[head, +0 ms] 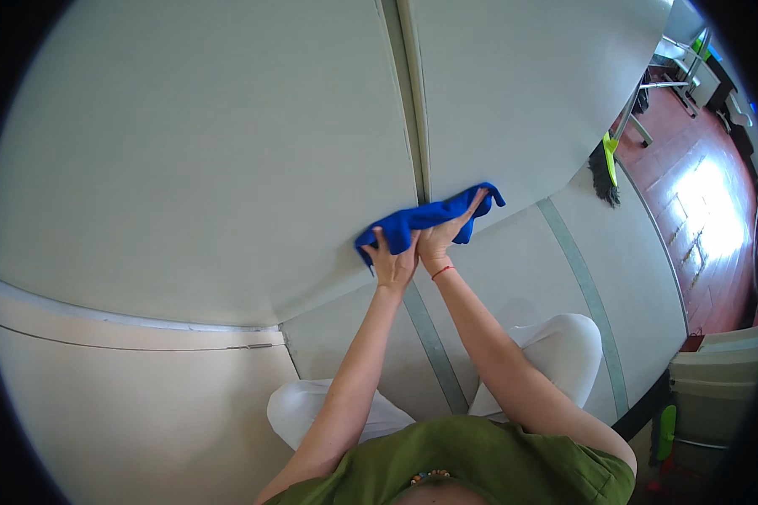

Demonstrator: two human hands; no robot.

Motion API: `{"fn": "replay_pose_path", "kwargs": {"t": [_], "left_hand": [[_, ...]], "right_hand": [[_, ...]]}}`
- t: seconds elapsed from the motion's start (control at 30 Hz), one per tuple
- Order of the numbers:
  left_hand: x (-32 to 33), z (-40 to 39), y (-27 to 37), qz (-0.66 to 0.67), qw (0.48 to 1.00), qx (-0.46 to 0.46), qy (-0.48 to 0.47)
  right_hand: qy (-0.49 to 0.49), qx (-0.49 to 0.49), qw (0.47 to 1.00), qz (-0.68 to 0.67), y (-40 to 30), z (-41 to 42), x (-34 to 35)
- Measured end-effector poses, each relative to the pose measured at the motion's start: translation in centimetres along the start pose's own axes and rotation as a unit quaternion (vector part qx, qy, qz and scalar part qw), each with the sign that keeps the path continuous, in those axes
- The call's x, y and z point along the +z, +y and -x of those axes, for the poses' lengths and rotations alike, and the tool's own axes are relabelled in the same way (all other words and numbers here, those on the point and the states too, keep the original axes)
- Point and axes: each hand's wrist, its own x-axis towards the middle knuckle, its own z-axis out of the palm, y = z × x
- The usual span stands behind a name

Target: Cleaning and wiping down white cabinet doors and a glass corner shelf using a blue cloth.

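Observation:
A blue cloth (426,216) is spread beneath both my hands, against the lower part of a pale panel wall (259,158), across the foot of a vertical seam strip (410,101). My left hand (394,257) presses on the cloth's left part, thumb and fingers spread. My right hand (445,237), with a red string at the wrist, lies on the right part, its fingers reaching up to the right. The heels of the two hands are close together. Cloth folds hide some fingertips.
A pale floor surface with grey strips (571,252) lies below the wall. At the right stand a broom with dark bristles (604,173), metal-legged furniture (688,79) on a reddish tiled floor (701,221), and a pale plastic bin (720,372). Another pale wall (132,404) is at the left.

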Motion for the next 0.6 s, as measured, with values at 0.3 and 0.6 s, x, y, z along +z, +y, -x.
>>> {"fn": "replay_pose_path", "kwargs": {"t": [0.3, 0.6], "left_hand": [[-15.8, -14.2, -2.4, 0.081, 0.947, -0.089, 0.298], [-8.6, -7.9, -4.0, -0.055, 0.947, -0.041, 0.313]], "right_hand": [[-0.013, -0.369, 0.929, 0.005, -17.8, -10.2, 2.6], [-0.027, -0.377, 0.914, 0.144, -8.1, -2.9, 3.1]]}}
